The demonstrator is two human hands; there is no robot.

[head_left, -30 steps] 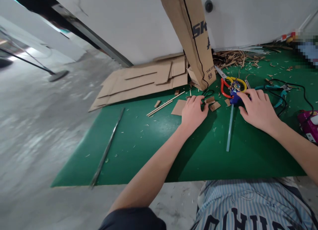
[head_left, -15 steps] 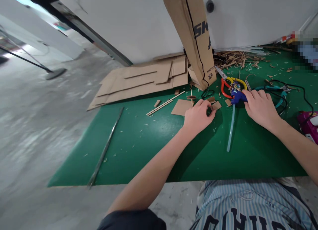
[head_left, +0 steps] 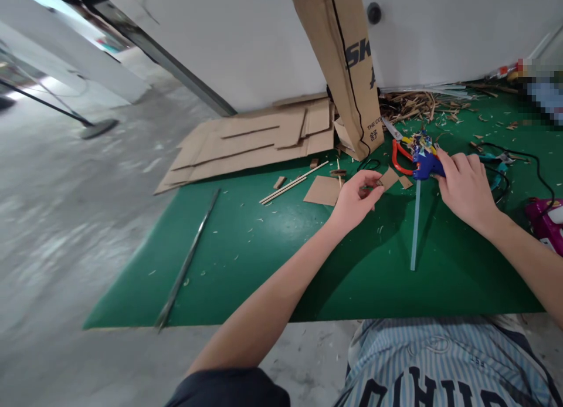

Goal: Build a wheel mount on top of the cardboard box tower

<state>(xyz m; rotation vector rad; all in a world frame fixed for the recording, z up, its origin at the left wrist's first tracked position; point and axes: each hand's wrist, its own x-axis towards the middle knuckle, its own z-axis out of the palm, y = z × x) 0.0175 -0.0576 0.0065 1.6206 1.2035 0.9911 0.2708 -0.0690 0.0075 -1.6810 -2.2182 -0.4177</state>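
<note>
left hand (head_left: 355,200): narrow pinch, thumb and fingertips closed on the small cardboard piece (head_left: 389,177), held at one corner so most of its face stays free
small cardboard piece: tilted, looks just off the green mat (head_left: 246,260), toward the mat's far edge, right of middle, just beside the glue gun's nozzle end
right hand (head_left: 466,187): wrapped around the glue gun (head_left: 423,164), fingers closed over the body, the blue front end poking out to the left toward the piece
glue stick (head_left: 414,225): long pale rod out of the gun's back, runs toward the mat's near edge; can't tell if it touches the mat
why so: judging by the pose, piece and nozzle are brought close together, one hand steadying each
scissors (head_left: 397,156): red handle right behind the gun, touching or nearly, crowding the spot
cardboard box (head_left: 347,61): stands tall at the far edge, leaning on the wall, just left of the scissors
cardboard square (head_left: 323,190): flat on the mat, just left of the left hand
wooden sticks (head_left: 292,184): lie left of the square
flat cardboard sheets (head_left: 259,140): over the mat's far left corner and onto the floor
metal rod (head_left: 187,263): along the left edge, well apart
pliers (head_left: 489,158), black cable (head_left: 525,160): behind the right hand
pink device (head_left: 548,216): right edge, near the right forearm
wood scraps (head_left: 413,105): piled at the far edge
</note>
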